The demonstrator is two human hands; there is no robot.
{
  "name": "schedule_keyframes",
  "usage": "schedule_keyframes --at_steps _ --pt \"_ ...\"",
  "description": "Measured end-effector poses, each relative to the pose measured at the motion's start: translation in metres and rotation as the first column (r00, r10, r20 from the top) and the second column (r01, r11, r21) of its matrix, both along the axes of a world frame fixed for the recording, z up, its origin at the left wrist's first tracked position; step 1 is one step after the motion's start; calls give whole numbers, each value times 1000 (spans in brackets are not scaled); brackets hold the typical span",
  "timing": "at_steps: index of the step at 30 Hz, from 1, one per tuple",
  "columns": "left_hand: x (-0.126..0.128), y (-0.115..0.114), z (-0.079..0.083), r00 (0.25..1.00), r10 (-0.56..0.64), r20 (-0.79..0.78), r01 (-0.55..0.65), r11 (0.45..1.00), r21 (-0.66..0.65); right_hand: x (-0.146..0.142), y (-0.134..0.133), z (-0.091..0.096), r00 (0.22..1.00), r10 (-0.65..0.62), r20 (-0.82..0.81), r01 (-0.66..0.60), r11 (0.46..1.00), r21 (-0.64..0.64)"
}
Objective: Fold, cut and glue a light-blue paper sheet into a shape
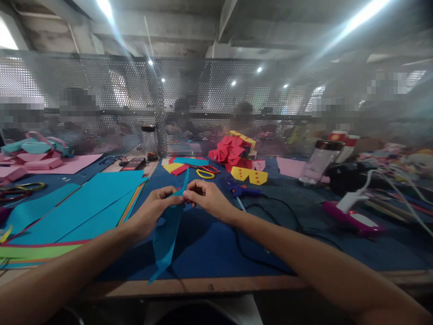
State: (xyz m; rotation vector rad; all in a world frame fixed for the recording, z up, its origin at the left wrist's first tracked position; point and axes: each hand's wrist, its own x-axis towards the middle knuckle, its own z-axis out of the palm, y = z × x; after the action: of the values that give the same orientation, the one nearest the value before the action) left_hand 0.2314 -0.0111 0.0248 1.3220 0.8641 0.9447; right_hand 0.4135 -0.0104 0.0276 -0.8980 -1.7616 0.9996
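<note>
A folded sheet of blue paper [165,237] hangs from my fingers over the dark blue table cover, its lower corner near the table's front edge. My left hand [156,206] is closed on its upper part, thumb on top. Beside it, my right hand [205,198] pinches the paper's edge near the top, fingertips touching those of the left. Just beyond the hands lie scissors [207,172] with red and yellow handles, on scraps of coloured paper [176,167]. To the right of my right hand rests a blue glue gun [246,191] with its cord trailing away.
A stack of blue sheets [91,203] covers the left side, near pink paper pieces [40,158]. Red folded pieces [230,151] and a yellow cutout [249,175] sit at the back. A glass jar [320,164] and a purple power strip [353,220] stand right. Perforated metal closes the back.
</note>
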Motion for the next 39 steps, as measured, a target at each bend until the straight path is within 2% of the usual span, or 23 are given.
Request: schedule_keyframes --at_steps 12,21,28,39 --pt "-1 1 -1 1000 -10 4 11 1000 -21 -1 -1 -2 1000 -10 6 10 1000 18" --pt "-1 1 -3 1000 -14 -21 13 998 -54 -2 -3 -5 994 -90 56 83 988 129" --pt "-2 1 -5 999 15 -38 -17 999 -45 -3 -1 -7 994 -59 88 46 989 141" --pt "-2 2 -2 999 8 -37 -11 996 -85 -4 -3 -10 976 -186 114 146 945 293"
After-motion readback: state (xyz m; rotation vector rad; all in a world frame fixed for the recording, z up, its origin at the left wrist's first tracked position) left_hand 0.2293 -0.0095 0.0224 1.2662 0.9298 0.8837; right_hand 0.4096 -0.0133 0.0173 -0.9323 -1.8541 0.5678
